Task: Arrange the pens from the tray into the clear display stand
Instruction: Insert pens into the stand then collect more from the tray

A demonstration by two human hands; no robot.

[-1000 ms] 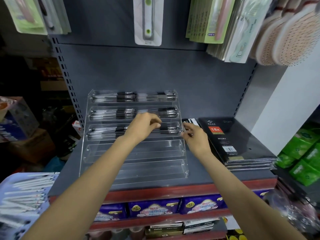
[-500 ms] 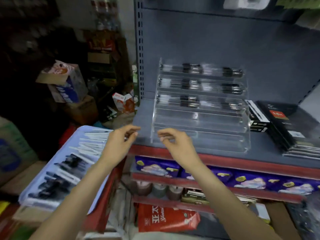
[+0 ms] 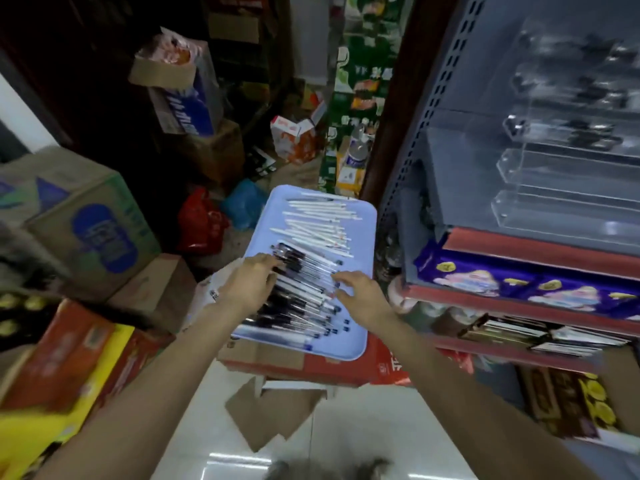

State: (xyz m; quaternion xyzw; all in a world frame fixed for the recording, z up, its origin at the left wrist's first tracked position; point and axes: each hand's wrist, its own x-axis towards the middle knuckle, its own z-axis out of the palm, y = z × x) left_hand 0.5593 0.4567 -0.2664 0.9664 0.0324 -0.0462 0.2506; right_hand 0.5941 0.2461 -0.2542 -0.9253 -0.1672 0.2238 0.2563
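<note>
Cluttered shop aisle, cardboard cartons stacked along its left side and grey steel shelving on its right, framed a pale blue rectangular plastic tray (image 3: 360,216) that sat on a red carton (image 3: 346,367) at floor level. White slim pens (image 3: 317,221) filled the tray's far half; black-and-clear ballpoint pens (image 3: 304,296) crowded its near half, their long axes running roughly from the tray's left edge towards its right edge, slanting slightly towards the near right corner.

Both hands hung directly over the dark pens. The left hand (image 3: 249,285) lay near the tray's left edge, fingers stretched forward onto the barrels, seemingly pressing or gathering them rather than pinching any one. The right hand (image 3: 358,294) was at the tray's right edge, fingers loosely bent above the pen tips; motion blur left it unclear whether they touched a pen or held one.

The clear acrylic tiered display stand (image 3: 519,209) stood on the grey shelf (image 3: 450,174) up and to the right of the tray, well apart from both hands and nearer the right arm. Its upper tiers appeared to carry dark pens, though blurred, while the lower front tiers looked unfilled.

Judged from this, the step in hand was collecting a fresh bunch. Since the pens lay crosswise between the two hands, a grasp at each end would suit lifting them level towards the stand's troughs.
</note>
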